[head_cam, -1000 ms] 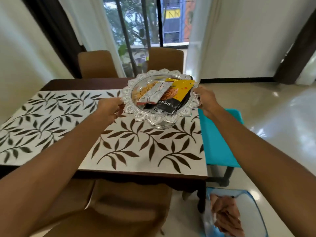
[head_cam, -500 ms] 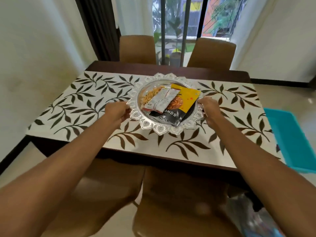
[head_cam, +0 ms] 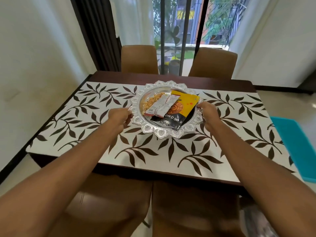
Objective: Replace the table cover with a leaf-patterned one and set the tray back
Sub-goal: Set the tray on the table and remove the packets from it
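Note:
A round silver tray (head_cam: 168,134) with a scalloped rim sits low over the middle of the table, on or just above the white cover with dark brown leaves (head_cam: 201,151). Snack packets (head_cam: 172,108) lie in the tray, one yellow and black, one white. My left hand (head_cam: 119,119) grips the tray's left rim. My right hand (head_cam: 209,115) grips its right rim. The leaf cover lies flat over most of the dark wooden table (head_cam: 119,76).
Two brown chairs (head_cam: 139,59) stand at the far side and two more (head_cam: 109,202) are tucked in at the near side. A turquoise object (head_cam: 301,146) sits beside the table's right end. Window bars and curtains are behind the table.
Both hands carried the tray from the table's right end to its middle and lowered it toward the cover. The view swung to face the table squarely.

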`<state>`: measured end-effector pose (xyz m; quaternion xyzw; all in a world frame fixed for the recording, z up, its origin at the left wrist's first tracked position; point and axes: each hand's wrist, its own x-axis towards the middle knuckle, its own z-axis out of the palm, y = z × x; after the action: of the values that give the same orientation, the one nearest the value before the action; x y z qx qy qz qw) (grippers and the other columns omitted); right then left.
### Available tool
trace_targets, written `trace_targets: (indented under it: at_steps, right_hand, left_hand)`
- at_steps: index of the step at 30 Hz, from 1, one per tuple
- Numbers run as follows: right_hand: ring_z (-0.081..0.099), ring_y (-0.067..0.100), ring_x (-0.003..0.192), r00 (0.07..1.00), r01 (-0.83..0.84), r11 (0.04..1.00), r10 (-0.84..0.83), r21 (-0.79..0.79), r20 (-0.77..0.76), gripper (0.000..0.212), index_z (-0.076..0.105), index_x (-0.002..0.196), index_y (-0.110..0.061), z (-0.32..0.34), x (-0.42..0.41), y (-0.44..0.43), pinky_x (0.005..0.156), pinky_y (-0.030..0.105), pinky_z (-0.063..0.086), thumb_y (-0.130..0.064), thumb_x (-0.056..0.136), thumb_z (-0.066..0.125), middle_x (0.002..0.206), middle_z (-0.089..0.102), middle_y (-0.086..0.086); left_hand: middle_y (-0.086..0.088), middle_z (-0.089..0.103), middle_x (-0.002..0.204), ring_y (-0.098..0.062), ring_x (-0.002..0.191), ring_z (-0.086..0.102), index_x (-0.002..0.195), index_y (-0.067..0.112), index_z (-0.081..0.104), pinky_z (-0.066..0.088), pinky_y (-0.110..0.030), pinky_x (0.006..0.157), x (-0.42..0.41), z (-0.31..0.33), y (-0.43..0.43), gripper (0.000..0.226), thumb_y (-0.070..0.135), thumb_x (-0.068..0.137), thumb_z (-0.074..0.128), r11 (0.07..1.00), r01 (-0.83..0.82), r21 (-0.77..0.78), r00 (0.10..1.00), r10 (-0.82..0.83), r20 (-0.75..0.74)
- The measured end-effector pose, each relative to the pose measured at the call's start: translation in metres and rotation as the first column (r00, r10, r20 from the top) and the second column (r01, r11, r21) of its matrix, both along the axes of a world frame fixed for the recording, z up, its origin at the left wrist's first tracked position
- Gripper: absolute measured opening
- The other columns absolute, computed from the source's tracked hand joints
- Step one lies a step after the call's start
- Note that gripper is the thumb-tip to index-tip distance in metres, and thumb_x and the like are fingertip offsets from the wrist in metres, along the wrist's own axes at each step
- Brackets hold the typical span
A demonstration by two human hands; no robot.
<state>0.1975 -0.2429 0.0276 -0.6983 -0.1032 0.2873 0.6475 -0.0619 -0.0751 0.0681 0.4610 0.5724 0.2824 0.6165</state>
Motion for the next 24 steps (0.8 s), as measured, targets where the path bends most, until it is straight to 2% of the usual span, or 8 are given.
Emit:
trace_targets:
  at_steps: [3,8,12,15,20,22,24]
  right_hand:
    - [0.060,0.025,0.078,1.000,0.019,1.000,-0.019,-0.005,0.009,0.004,0.065,0.082,-0.012,-0.001,0.016,0.020,0.072,0.037,0.046,-0.012,0.080,0.062,0.084,0.065,0.011]
    - [0.060,0.024,0.077,0.999,0.042,0.999,-0.042,-0.029,0.001,0.003,0.064,0.082,-0.013,-0.003,0.033,0.054,0.071,0.036,0.046,-0.014,0.083,0.061,0.085,0.065,0.010]
    - [0.053,0.023,0.073,0.997,0.070,0.994,-0.069,-0.084,0.014,0.011,0.059,0.078,-0.014,-0.015,0.050,0.084,0.067,0.035,0.041,-0.010,0.089,0.058,0.080,0.059,0.010]
    - [0.050,0.022,0.072,0.995,0.101,0.988,-0.098,-0.117,0.026,0.020,0.055,0.070,-0.015,-0.022,0.062,0.107,0.066,0.035,0.038,-0.009,0.089,0.059,0.074,0.055,0.008]
    - [0.055,0.020,0.069,0.993,0.119,0.983,-0.116,-0.143,0.031,0.015,0.061,0.078,-0.013,-0.037,0.079,0.140,0.066,0.034,0.041,-0.008,0.091,0.058,0.075,0.060,0.006]
    - [0.056,0.020,0.068,0.993,0.118,0.979,-0.114,-0.164,0.036,0.014,0.061,0.078,-0.012,-0.045,0.080,0.149,0.064,0.032,0.042,-0.008,0.091,0.058,0.075,0.061,0.007]
    - [0.056,0.021,0.069,0.994,0.113,0.978,-0.110,-0.174,0.026,0.016,0.060,0.075,-0.014,-0.054,0.078,0.151,0.063,0.033,0.041,-0.009,0.090,0.059,0.074,0.061,0.006]
  left_hand:
    - [-0.003,0.066,0.074,-0.006,0.060,0.058,0.090,0.008,0.071,0.046,-0.016,0.042,0.015,0.003,0.019,0.015,-0.004,0.087,0.063,1.000,-0.004,0.003,1.000,0.004,-0.008]
    - [-0.004,0.067,0.075,-0.008,0.060,0.059,0.090,0.008,0.070,0.049,-0.020,0.056,0.041,-0.003,0.055,0.016,-0.005,0.089,0.061,1.000,-0.002,0.007,0.999,0.003,-0.042]
    - [-0.005,0.067,0.074,-0.007,0.058,0.059,0.088,0.007,0.070,0.048,-0.017,0.047,0.064,-0.017,0.093,0.015,-0.006,0.088,0.062,1.000,0.028,-0.002,0.997,-0.028,-0.073]
    - [-0.004,0.068,0.074,-0.006,0.060,0.060,0.085,0.010,0.069,0.047,-0.019,0.055,0.079,-0.030,0.122,0.015,-0.003,0.089,0.062,0.999,0.051,-0.020,0.995,-0.052,-0.085]
    - [-0.004,0.067,0.074,-0.006,0.056,0.058,0.095,0.007,0.072,0.043,-0.014,0.038,0.099,-0.046,0.162,0.014,-0.002,0.090,0.062,0.996,0.070,-0.047,0.994,-0.073,-0.078]
    - [-0.004,0.067,0.073,-0.006,0.056,0.058,0.093,0.007,0.073,0.045,-0.015,0.041,0.102,-0.056,0.175,0.015,-0.003,0.090,0.062,0.996,0.064,-0.059,0.995,-0.068,-0.074]
    - [-0.003,0.067,0.073,-0.007,0.057,0.057,0.087,0.011,0.073,0.048,-0.017,0.051,0.103,-0.067,0.179,0.018,-0.003,0.090,0.062,0.995,0.076,-0.067,0.994,-0.081,-0.080]
